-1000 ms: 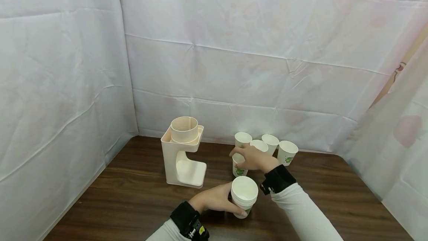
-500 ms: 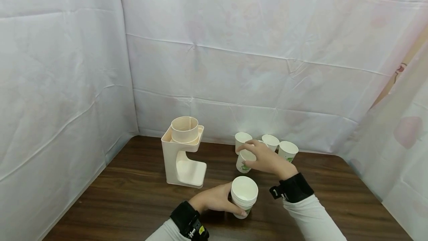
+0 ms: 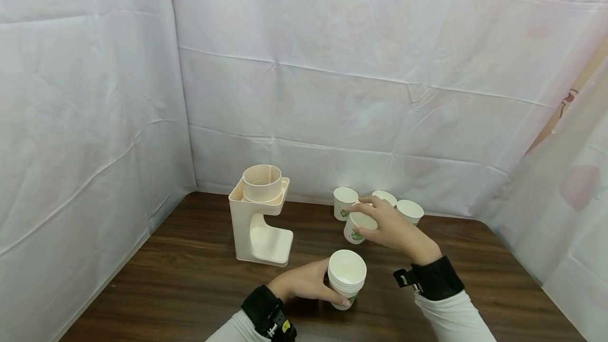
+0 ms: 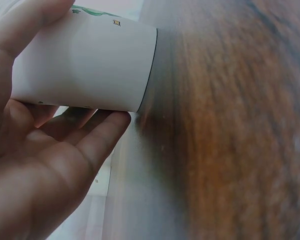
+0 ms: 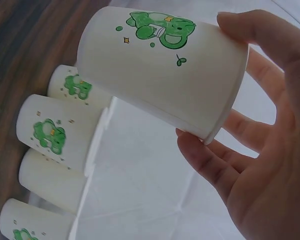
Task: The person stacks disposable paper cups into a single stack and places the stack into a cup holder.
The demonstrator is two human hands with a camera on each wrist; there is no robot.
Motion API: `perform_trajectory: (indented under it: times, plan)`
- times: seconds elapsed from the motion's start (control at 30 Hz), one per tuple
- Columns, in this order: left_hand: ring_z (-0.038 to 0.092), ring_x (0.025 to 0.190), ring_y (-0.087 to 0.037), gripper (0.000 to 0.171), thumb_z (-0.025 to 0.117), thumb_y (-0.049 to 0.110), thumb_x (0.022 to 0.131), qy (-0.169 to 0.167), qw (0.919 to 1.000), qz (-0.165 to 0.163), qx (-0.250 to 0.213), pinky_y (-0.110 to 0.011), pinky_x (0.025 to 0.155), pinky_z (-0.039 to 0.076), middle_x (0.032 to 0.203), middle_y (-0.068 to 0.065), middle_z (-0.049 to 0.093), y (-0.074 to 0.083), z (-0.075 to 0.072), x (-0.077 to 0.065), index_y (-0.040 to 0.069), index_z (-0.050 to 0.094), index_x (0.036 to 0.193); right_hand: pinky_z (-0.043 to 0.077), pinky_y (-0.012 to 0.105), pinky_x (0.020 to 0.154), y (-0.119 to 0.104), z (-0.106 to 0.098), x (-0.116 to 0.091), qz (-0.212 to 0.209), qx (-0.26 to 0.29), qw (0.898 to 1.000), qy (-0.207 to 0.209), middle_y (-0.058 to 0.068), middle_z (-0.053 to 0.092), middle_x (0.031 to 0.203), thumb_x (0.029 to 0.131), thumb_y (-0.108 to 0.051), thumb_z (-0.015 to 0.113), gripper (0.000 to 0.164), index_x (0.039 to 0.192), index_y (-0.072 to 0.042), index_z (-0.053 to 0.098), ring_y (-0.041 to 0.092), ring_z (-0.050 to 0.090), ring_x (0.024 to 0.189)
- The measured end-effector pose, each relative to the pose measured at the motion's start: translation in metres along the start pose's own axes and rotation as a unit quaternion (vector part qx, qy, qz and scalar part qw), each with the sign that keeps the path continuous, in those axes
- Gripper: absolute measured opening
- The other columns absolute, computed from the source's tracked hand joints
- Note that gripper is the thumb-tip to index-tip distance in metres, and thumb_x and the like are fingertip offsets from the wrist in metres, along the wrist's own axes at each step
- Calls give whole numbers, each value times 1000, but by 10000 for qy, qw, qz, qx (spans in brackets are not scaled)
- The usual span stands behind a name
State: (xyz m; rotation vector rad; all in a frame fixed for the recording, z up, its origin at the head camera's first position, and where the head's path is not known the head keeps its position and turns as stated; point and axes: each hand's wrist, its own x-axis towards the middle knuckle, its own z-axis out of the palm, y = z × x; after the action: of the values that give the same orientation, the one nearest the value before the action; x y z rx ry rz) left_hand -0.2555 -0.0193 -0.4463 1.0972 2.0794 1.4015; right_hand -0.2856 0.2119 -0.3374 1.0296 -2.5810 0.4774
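My left hand [image 3: 311, 281] grips a nested stack of white paper cups [image 3: 348, 273] standing upright on the table. In the left wrist view, its thumb and fingers lie on opposite sides of the lowest paper cup [image 4: 90, 62], whose base meets the wood. My right hand [image 3: 391, 226] pinches a single paper cup [image 5: 160, 70] near its rim; green cartoon animals are printed on its side. That cup appears raised slightly off the table. Just behind it stand several loose paper cups [image 3: 345, 202], partly hidden by the right hand in the head view.
A cream cup-holder stand [image 3: 244, 231] with a round tube [image 3: 262, 183] on top stands left of the hands. White patterned cloth [image 3: 304, 94] hangs behind and at both sides of the dark wooden table [image 3: 180, 278].
My right hand has moved rightward and slightly back with the paper cup in it, now covering more of the cups behind. The left hand and the stack have stayed put.
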Motion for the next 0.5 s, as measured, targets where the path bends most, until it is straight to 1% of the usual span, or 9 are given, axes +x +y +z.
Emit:
perform_trajectory:
  times: [0.1, 0.2, 0.33, 0.5]
  plan:
    - [49, 111, -6, 71, 79, 32, 74, 23, 10000, 5, 59, -33, 97, 38, 120, 12, 56, 0, 0, 0, 32, 39, 132, 45, 56, 85, -1, -5, -3, -74, -34, 9999, 153, 20, 51, 125, 84, -28, 69, 39, 122, -27, 59, 35, 46, 114]
    - [49, 110, -6, 71, 79, 33, 73, 40, 9999, -27, 92, -33, 97, 38, 120, 12, 56, 1, 0, -1, 32, 40, 132, 45, 59, 86, -4, -9, -7, -108, -71, 9997, 215, 20, 51, 125, 83, -27, 70, 39, 121, -25, 60, 36, 45, 116]
    - [49, 110, -6, 71, 79, 33, 73, 49, 9999, -81, 87, -34, 97, 38, 119, 12, 55, 2, -1, -1, 32, 39, 132, 44, 60, 86, -8, -13, -11, -169, -68, 9996, 232, 20, 51, 126, 84, -27, 69, 39, 122, -24, 59, 37, 43, 118]
    - [49, 111, -6, 71, 79, 32, 74, 11, 10000, -28, 91, -34, 98, 38, 120, 12, 55, 3, 0, -1, 31, 39, 132, 43, 60, 88, -14, -19, -16, -263, -109, 9989, 376, 17, 51, 127, 83, -25, 69, 41, 123, -24, 58, 36, 43, 119]
